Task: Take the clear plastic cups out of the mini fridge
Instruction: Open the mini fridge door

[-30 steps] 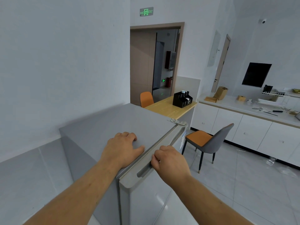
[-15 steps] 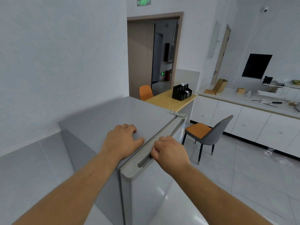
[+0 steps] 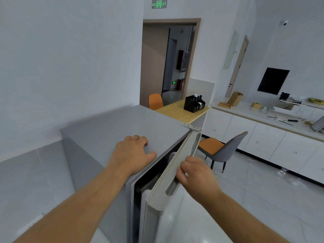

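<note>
A grey mini fridge stands against the left wall, seen from above. Its door is swung partly out, hinged at the far right corner, leaving a dark wedge-shaped gap. My left hand lies flat on the fridge top near its front edge, fingers spread, holding nothing. My right hand grips the recessed handle along the door's top edge. The inside is dark; no clear plastic cups show.
A grey and orange chair stands on the tiled floor just beyond the door's swing. Behind the fridge sits a wooden table with a black organiser. White cabinets and a cluttered counter run along the right wall.
The fridge door was closed in both earlier frames; it has now swung outward with my right hand on its handle. My left hand has stayed on the fridge top.
</note>
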Tool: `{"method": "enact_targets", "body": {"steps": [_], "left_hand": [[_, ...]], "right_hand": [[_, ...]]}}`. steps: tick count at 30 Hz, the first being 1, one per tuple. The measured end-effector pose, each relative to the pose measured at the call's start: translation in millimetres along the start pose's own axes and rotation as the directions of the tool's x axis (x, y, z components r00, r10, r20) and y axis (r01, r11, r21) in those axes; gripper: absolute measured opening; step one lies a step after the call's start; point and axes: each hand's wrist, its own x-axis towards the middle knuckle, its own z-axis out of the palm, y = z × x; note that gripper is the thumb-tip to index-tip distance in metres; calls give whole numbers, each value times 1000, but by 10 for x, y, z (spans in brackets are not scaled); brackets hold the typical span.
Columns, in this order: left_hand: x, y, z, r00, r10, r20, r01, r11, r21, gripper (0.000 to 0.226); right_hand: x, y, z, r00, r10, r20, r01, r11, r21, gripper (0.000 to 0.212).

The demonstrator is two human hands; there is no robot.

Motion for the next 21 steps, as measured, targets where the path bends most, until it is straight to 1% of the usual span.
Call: {"method": "enact_targets", "body": {"steps": [3,6,10,11,12,14,15,17,21], "left_hand": [[0,12,10,1000,3,-1,-3,1000,4,61],[-2,14,-1,1000,3,-1,-3,1000,19,63],[-22,45,-23,1000,13,-2,-13,1000,20,63],[-30,50,-30,1000,10,-5,-10,1000,16,63],[-38,56,-37,1000,6,-5,-6,1000,10,62],[-52,72,-51,1000,-1,-1,1,1000,3,61],[-57,73,-54,1000,-3,1,3,1000,2,60],[-68,62,-53,1000,-7,4,7,1000,-5,59],[-80,45,-48,1000,-5,9,5,1000,-20,56]], "right_hand": [[-93,110,-151,999,17,50,-18,1000,10,28],[-82,53,-286,988,119,99,-117,993,-26,21],[121,-117,-353,960,275,52,-266,955,-128,22],[166,-165,-338,953,296,62,-282,945,-167,25],[195,-202,-314,942,322,89,-298,930,-215,34],[218,-247,-273,894,414,172,-352,886,-302,56],[216,-260,-251,866,459,199,-387,866,-317,61],[205,-263,-212,836,506,212,-435,847,-306,58],[140,-208,-232,825,534,185,-474,832,-289,44]]}}
